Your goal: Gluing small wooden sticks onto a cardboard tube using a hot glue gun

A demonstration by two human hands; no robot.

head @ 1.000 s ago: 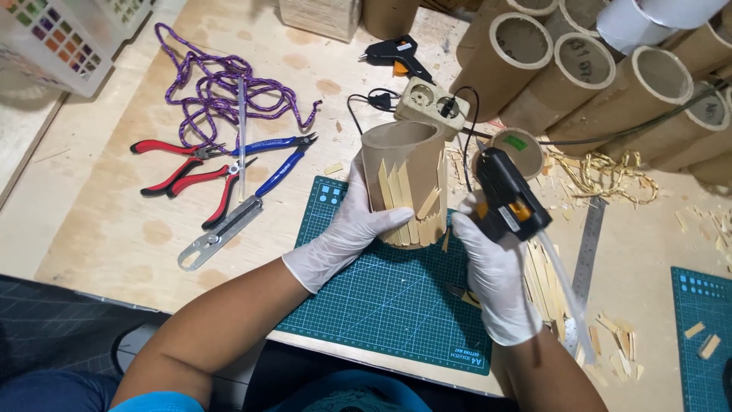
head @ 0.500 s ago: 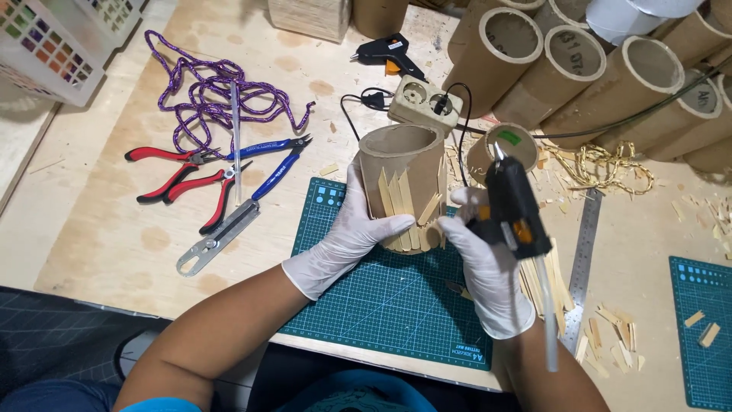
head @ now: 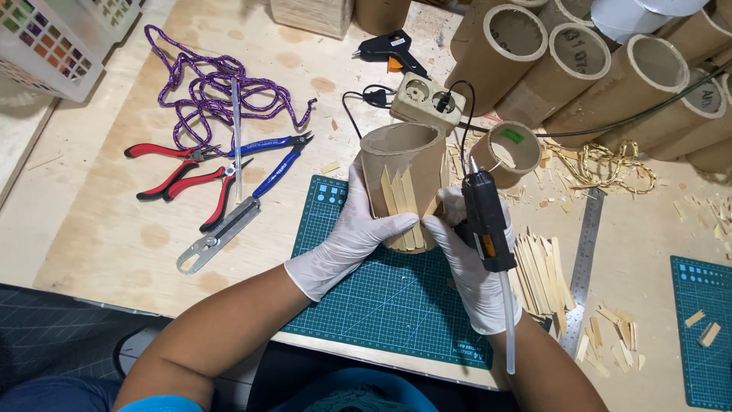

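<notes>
A brown cardboard tube (head: 402, 156) stands upright on a green cutting mat (head: 396, 294), with several pale pointed wooden sticks (head: 402, 204) stuck along its near side. My left hand (head: 352, 233), in a white glove, wraps the tube's left side, thumb pressing on the sticks. In my right hand (head: 473, 263), also gloved, is a black glue gun (head: 484, 221) with its nozzle pointing away and a clear glue stick trailing toward me. That hand's fingers also touch the tube's lower right.
Loose wooden sticks (head: 543, 271) and a steel ruler (head: 583, 263) lie right of the mat. Red pliers (head: 187, 179), blue pliers (head: 278, 156), purple cord (head: 217, 80), a power strip (head: 427, 99), a second glue gun (head: 390, 47), a short tube (head: 515, 149) and several long tubes (head: 579, 65) fill the bench.
My right hand has turned the glue gun from lying across to nearly upright and brought it closer to the tube. My left hand stays on the tube.
</notes>
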